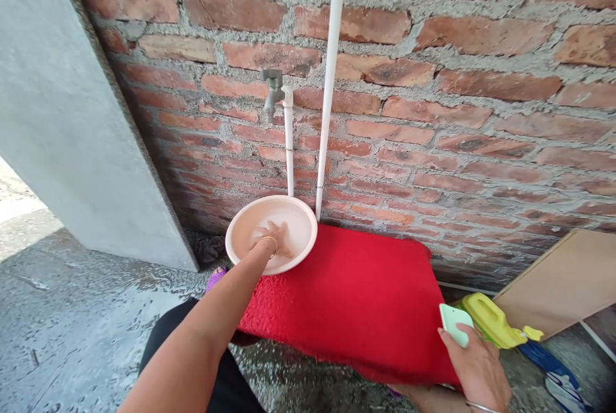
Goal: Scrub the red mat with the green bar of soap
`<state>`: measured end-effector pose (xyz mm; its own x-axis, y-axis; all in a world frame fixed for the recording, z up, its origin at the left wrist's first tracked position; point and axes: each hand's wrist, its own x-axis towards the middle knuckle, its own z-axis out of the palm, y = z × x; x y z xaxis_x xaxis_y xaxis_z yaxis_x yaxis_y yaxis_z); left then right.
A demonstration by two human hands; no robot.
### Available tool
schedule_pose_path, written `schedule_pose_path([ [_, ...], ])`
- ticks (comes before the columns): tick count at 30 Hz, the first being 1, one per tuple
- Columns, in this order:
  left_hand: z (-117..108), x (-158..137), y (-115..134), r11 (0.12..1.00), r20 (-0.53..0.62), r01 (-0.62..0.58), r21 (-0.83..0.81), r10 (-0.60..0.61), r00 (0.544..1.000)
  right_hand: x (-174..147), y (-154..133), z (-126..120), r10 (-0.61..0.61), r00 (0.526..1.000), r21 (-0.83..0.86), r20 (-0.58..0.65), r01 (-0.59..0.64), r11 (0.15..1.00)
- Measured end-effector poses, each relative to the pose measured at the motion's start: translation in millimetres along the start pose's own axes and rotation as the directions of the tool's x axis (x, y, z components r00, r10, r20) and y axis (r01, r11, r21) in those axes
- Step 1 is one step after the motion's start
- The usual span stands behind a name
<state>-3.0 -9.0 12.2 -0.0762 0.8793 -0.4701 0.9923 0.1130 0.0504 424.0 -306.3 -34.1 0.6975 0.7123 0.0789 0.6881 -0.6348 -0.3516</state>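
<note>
My left hand is down inside a pale pink basin, its fingers spread in what looks like clear water. A thin bangle circles that wrist. Under the basin's right side and beyond it lies a red cloth, draped flat over a low support that is mostly hidden. My right hand is closed around a pale green brush with a small hole near its end, just off the cloth's right edge. The palm hides the brush's underside.
A metal tap on a white pipe stands behind the basin against a brick wall. A grey slab leans at left. At right are a yellow jug and a tan board. The floor is wet.
</note>
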Motion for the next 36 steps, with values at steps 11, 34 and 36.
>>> schedule_pose_path([
  [11, 0.8, 2.5, -0.7, 0.999, 0.015, 0.002, 0.035, -0.002, 1.000, -101.3, -225.2, 52.6, -0.659, 0.680, 0.300, 0.322, 0.587, 0.752],
  [34, -2.7, -2.9, 0.2, 1.000, 0.007, -0.011, 0.013, 0.011, 1.000, -1.8, -38.8, 0.6, 0.015, 1.000, 0.037, 0.028, -0.016, 0.999],
  [36, -2.6, -3.0, -0.1, 1.000, 0.006, -0.005, 0.013, 0.005, 1.000, -28.2, -70.9, 12.4, -0.149, 0.984, 0.166, 0.100, 0.131, 0.977],
])
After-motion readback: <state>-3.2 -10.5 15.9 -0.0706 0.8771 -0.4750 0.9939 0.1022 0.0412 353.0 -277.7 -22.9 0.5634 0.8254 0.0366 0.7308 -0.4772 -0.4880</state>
